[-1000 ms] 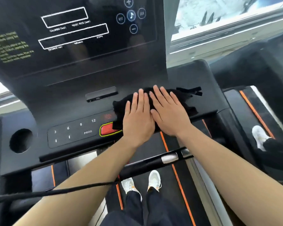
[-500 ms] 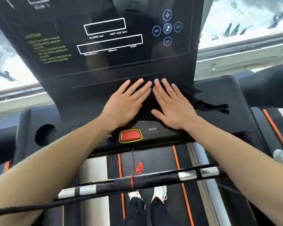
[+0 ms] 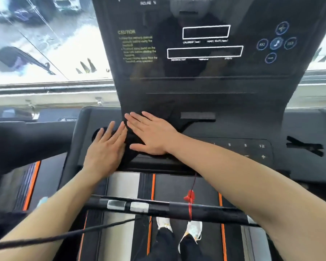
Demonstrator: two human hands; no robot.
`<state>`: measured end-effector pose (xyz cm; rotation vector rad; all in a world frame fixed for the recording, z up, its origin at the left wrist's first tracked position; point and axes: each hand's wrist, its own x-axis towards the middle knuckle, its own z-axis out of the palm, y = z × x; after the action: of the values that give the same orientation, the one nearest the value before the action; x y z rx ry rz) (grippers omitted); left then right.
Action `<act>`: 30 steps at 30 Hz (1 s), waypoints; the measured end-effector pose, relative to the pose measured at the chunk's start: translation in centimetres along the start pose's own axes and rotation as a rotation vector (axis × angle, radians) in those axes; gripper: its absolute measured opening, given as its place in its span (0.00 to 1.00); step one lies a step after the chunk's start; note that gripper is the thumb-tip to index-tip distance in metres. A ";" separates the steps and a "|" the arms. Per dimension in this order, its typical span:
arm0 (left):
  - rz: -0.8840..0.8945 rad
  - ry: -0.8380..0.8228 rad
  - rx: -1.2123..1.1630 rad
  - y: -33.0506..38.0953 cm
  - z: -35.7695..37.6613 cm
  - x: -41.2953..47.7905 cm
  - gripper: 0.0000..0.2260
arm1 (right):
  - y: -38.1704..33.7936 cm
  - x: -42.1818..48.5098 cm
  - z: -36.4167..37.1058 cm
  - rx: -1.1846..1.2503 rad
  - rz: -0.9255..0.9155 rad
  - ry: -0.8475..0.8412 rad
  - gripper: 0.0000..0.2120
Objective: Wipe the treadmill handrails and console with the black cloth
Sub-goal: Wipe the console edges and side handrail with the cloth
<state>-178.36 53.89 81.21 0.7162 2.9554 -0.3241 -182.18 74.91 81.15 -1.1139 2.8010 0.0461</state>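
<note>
The black cloth (image 3: 132,146) lies on the lower left part of the treadmill console (image 3: 205,102), just under the dark display panel. My right hand (image 3: 151,135) presses flat on top of it, fingers pointing left. My left hand (image 3: 106,150) lies flat beside it, with its fingers on the cloth's left edge and partly over the round cup holder (image 3: 96,134). Most of the cloth is hidden under my hands. Below my forearms runs the front handrail bar (image 3: 205,210), with silver grip sensors (image 3: 128,205).
A keypad (image 3: 252,147) with numbers sits right of my right wrist. A red safety clip (image 3: 189,197) hangs on a cord over the belt (image 3: 177,185). A black cable (image 3: 64,236) crosses lower left. Another treadmill (image 3: 26,140) stands to the left.
Both hands have slid the cloth leftward across the console, from the right side past the red stop button to the cup holder. My view has swung left with them.
</note>
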 end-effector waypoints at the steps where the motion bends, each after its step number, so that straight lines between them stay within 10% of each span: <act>1: -0.032 -0.004 -0.022 0.4 -0.1 0.1 0.26 | 0.1 0.2 -0.2 -0.026 0.000 0.003 0.40; 16: 0.449 0.150 0.066 18.6 -7.1 12.6 0.29 | 13.8 -22.7 2.0 -0.126 0.320 0.009 0.35; 23: 0.505 0.097 0.020 28.6 -7.3 13.0 0.28 | 10.4 -29.3 4.4 0.220 0.760 0.066 0.34; 30: 0.525 0.069 -0.056 29.3 -6.4 10.3 0.28 | 8.2 -30.8 5.5 0.265 0.754 0.092 0.33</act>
<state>-174.24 85.36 80.73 1.4649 2.6799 -0.1735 -165.00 102.29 79.53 0.0250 3.0088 -0.2987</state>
